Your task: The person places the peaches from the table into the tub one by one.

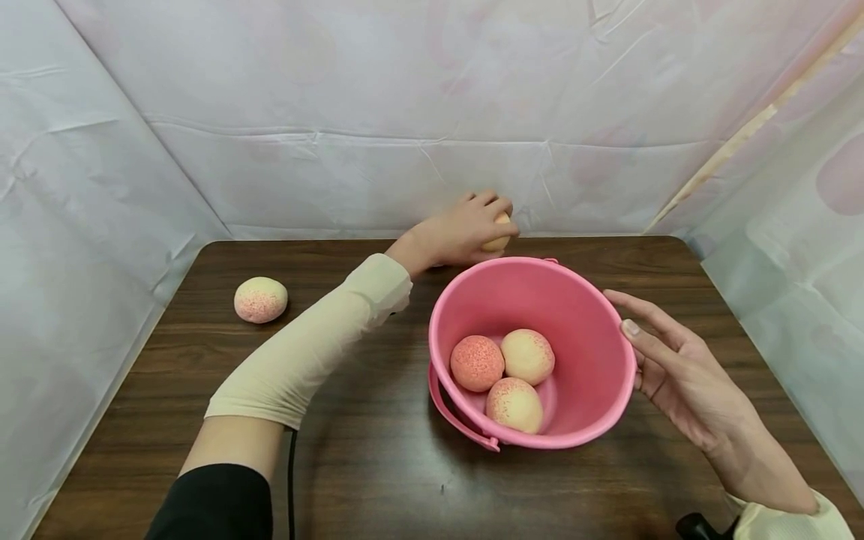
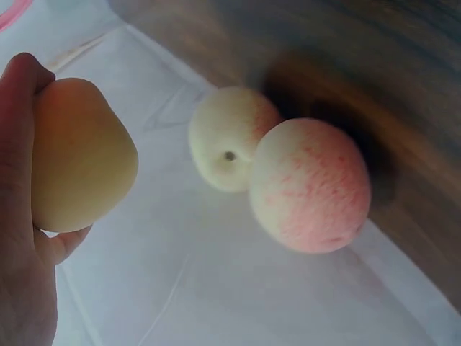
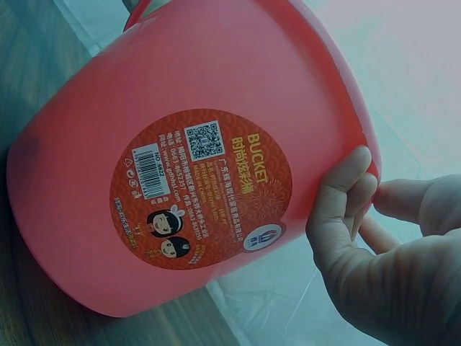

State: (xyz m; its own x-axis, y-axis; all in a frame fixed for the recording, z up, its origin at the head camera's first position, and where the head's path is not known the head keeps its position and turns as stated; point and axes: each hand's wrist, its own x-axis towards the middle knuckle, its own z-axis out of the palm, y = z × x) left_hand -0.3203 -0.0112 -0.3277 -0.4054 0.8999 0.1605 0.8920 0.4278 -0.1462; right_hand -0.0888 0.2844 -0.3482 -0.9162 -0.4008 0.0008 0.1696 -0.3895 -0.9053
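Observation:
My left hand grips a pale yellow peach just behind the bucket. The left wrist view shows this peach against the palm, with fingers curled round it. A pink bucket stands on the table, its mouth towards me. Inside lie a reddish peach and two pale, pink-speckled peaches. At the bucket's right side, my right hand pinches the rim between thumb and fingers. The right wrist view shows the bucket's outer wall with a round red label.
Another peach sits on the wooden table at the left. In the left wrist view, two peaches lie close together on the table. The bucket's handle hangs down at its left. White patterned sheeting encloses the back and sides.

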